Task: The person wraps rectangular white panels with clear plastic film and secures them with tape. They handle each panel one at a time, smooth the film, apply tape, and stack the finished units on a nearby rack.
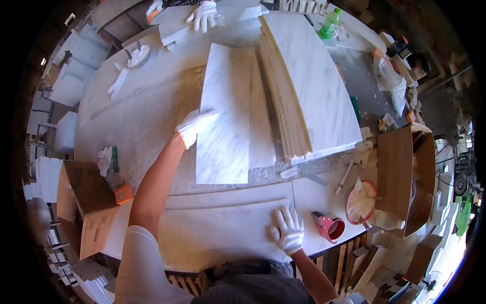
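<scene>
A long white marble tile point(225, 91) with grey veins lies in the middle of the table, overlapping another marble tile point(260, 111) on its right. My left hand point(197, 126), in a white glove, grips the upper tile's left edge, fingers together over its top; the thumb's place is hard to make out. Near my body, my right hand point(289, 230), also gloved, is spread flat on a marble slab point(217, 230) along the front edge. A tall stack of marble tiles point(319, 81) stands just right of the two tiles.
Cardboard boxes stand at the left point(88, 190) and right point(397, 172). A red tape dispenser point(331, 228) and a red-rimmed bowl point(361, 201) sit at right front. Across the table, another person's gloved hand point(203, 16) rests by a slab. A green bottle point(330, 24) stands at the back.
</scene>
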The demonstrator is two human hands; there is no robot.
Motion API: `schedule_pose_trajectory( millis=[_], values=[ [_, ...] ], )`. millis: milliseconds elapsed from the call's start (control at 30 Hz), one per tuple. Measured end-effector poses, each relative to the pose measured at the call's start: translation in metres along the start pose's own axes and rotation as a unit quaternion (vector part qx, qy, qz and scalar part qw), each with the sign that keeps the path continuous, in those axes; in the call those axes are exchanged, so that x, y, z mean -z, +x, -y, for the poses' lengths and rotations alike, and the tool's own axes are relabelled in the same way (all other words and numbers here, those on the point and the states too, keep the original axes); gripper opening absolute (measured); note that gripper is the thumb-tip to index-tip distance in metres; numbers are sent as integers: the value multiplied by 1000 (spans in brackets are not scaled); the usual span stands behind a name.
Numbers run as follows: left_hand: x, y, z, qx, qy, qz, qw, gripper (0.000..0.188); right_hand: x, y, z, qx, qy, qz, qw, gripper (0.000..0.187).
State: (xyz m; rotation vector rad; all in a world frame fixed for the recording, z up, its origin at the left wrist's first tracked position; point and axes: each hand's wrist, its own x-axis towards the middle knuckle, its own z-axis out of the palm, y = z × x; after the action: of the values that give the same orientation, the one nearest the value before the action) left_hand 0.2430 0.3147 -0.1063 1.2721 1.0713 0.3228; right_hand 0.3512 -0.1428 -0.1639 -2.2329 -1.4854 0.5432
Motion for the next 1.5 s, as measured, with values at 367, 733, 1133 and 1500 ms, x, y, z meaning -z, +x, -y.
schedule_pose_trajectory(
  millis=[367, 733, 1133, 1500],
  values=[
    [58, -229, -14, 0, 109, -99, 989, 25, -2, -5, 1, 36, -54, -43, 997, 60],
    [12, -352, -2, -88, 551, 66, 827, 42, -6, -10, -5, 39, -76, -65, 994, 60],
    [-18, -325, 65, -311, 710, 104, 624, 30, -14, -18, -7, 18, -73, -49, 996, 52],
    [-14, -325, 107, -351, 681, 67, 640, 36, -16, -19, -7, 23, -61, -57, 996, 39]
  ],
)
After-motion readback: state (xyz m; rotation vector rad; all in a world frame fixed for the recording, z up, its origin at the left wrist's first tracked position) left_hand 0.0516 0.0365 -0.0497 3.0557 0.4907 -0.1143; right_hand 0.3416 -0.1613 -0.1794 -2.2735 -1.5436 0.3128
